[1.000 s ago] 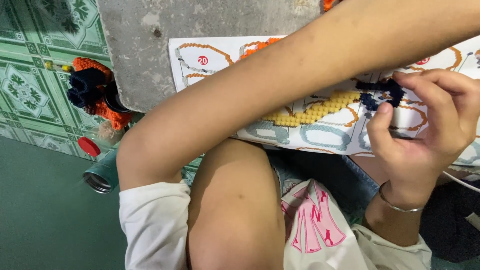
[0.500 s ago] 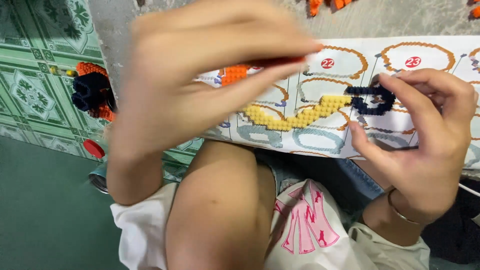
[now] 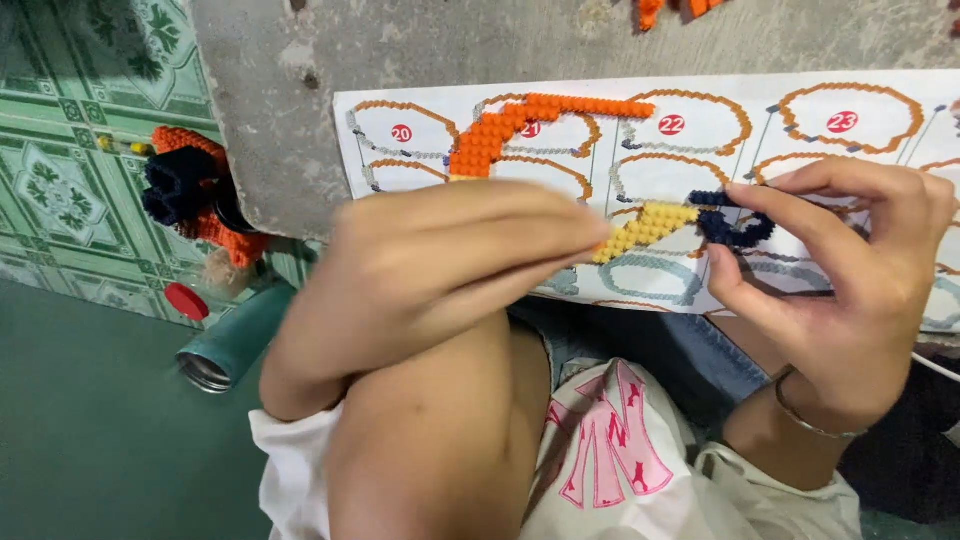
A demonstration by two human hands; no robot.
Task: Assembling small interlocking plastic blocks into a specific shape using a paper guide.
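Note:
A beaded strip runs across the printed pattern sheet (image 3: 700, 110): an orange bead section (image 3: 520, 125) curves at the top, a yellow bead section (image 3: 645, 228) sits in the middle, and dark blue beads (image 3: 735, 222) end it on the right. My left hand (image 3: 440, 265) is closed, with its fingertips on the yellow end of the strip. My right hand (image 3: 850, 270) pinches the dark blue end between thumb and fingers. My bare knee (image 3: 440, 440) rises below the left hand.
The sheet lies on a grey concrete slab (image 3: 280, 90). An orange and dark blue beaded piece (image 3: 190, 195) lies at the slab's left edge on green patterned tiles. Below it lie a red cap (image 3: 187, 301) and a green tube (image 3: 235, 340). More orange beads (image 3: 680, 10) sit at the top.
My left arm, stretched across the sheet a second ago, has drawn back, and its hand has dropped to the yellow beads. The orange section is now uncovered. My right hand keeps its pinch.

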